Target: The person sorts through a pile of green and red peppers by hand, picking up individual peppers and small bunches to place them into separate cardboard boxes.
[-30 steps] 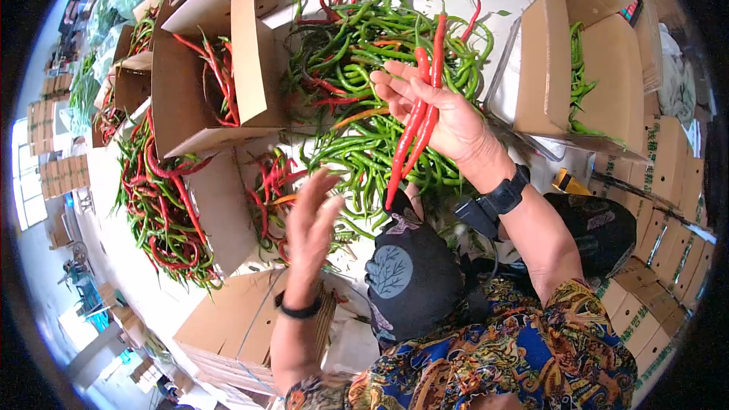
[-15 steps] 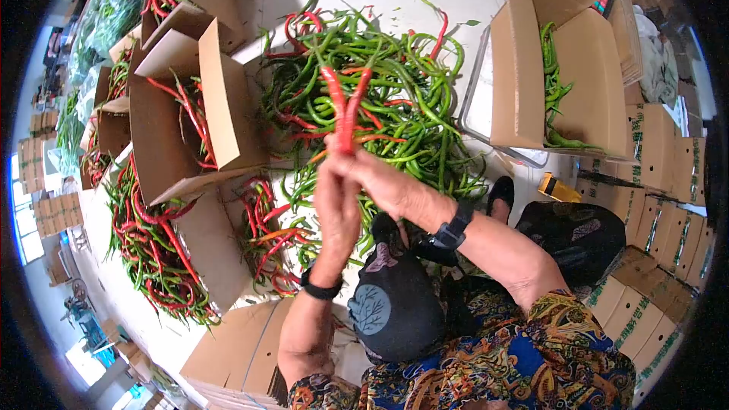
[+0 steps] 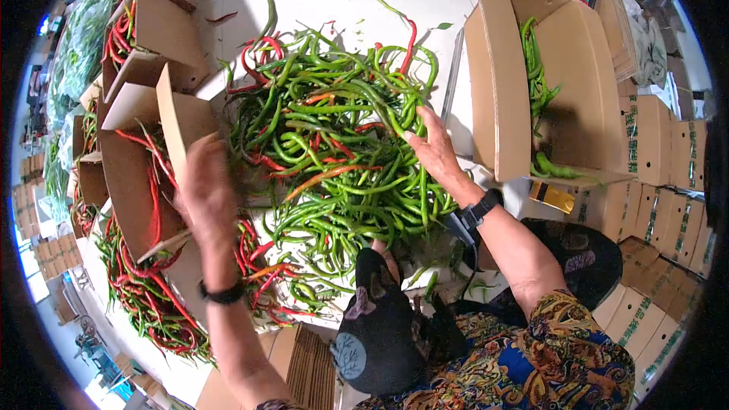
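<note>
My left hand (image 3: 206, 193), smeared by motion, is at the open cardboard box (image 3: 125, 175) on the left, beside its raised flap. Long red chili peppers (image 3: 156, 209) lie in that box, close to my fingers. Whether the hand holds anything cannot be made out. My right hand (image 3: 439, 153) reaches onto the right side of a heap of long green chili peppers (image 3: 342, 129) on the pale floor. Its thumb and forefinger are apart and touch green peppers there. Some red and orange peppers are mixed into the heap.
At the right stands an open carton (image 3: 499, 68) with green peppers inside. Another pile of red and green peppers (image 3: 152, 296) lies at the lower left. Flattened cardboard (image 3: 304, 368) is stacked near my knee, and cartons (image 3: 649, 137) line the right side.
My hands were together above the heap with two red chili peppers. They have separated: the left moved to the left box, the right to the heap's right side. The view has shifted.
</note>
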A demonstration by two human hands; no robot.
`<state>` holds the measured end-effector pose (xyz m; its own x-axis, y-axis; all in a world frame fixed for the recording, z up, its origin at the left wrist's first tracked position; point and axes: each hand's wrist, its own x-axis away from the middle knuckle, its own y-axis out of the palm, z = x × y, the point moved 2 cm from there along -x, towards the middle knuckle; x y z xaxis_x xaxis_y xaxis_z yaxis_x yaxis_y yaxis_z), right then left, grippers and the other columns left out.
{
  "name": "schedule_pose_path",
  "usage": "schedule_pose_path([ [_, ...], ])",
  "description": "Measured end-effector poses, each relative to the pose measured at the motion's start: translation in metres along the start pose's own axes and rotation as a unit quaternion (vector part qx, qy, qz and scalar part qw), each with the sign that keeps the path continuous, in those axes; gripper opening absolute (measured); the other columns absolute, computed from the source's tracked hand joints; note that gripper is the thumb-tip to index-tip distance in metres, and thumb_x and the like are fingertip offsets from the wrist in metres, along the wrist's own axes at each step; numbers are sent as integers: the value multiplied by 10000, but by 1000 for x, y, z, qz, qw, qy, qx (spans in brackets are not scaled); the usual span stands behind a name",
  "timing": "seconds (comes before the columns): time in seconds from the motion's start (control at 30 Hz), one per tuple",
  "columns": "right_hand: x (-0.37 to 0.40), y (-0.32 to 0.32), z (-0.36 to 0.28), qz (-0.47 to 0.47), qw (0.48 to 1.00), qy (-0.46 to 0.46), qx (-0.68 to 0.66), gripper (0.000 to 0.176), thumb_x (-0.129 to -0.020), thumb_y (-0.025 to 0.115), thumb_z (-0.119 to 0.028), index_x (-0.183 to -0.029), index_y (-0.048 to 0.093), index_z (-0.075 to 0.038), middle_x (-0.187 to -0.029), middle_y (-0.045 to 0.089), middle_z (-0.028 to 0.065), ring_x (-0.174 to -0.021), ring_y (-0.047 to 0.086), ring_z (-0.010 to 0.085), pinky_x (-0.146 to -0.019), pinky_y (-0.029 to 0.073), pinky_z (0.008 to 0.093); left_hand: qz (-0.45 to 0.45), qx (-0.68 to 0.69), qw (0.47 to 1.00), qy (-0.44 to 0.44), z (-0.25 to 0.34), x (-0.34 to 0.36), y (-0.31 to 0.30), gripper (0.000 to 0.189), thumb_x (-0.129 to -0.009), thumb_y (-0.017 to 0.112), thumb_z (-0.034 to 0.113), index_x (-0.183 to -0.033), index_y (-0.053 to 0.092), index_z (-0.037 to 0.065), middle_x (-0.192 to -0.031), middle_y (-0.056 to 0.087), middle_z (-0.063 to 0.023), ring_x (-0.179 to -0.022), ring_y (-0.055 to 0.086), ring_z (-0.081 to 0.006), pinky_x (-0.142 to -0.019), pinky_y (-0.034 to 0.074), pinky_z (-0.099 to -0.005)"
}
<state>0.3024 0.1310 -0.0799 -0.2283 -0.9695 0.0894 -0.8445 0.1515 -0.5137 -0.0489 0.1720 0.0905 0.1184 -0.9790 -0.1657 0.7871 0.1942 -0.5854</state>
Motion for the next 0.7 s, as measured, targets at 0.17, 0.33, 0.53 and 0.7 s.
schedule_pose_path([
  [0.17, -27, -1, 25, -35, 999, 33, -15, 549, -823, 638, -164, -1297, 441, 32, -1362, 436, 252, -1289, 401, 382, -1094, 310, 413, -101, 97, 982, 124, 5, -36, 237, 193, -811, 630, 34, -1001, 665, 30, -905, 671, -178, -832, 665, -312, -734, 524, -356],
  [0.33, -6, -15, 15, -48, 987, 122, -92, 258, -862, 620, -126, -1102, 619, -32, -938, 674, 157, -851, 642, 197, -786, 498, 322, -164, -133, 974, 83, -6, -67, 386, 201, -783, 677, 188, -956, 688, 87, -972, 634, -157, -922, 608, -335, -783, 483, -441],
  [0.53, -6, -17, 15, -64, 966, 195, -159, 168, -905, 574, -83, -1043, 635, -10, -863, 674, 70, -791, 608, 120, -749, 490, 279, -163, -250, 954, 17, -31, -60, 435, 158, -755, 623, 149, -884, 706, 114, -970, 604, -105, -985, 534, -317, -832, 406, -437],
  [0.7, -25, -33, 0, 24, 976, 136, -166, 224, -933, 566, -115, -1126, 588, -5, -1073, 616, 80, -921, 560, 124, -820, 464, 270, -112, 146, 981, 53, -10, -64, 381, 129, -825, 635, 109, -935, 630, 43, -856, 629, -115, -761, 609, -233, -720, 486, -350],
])
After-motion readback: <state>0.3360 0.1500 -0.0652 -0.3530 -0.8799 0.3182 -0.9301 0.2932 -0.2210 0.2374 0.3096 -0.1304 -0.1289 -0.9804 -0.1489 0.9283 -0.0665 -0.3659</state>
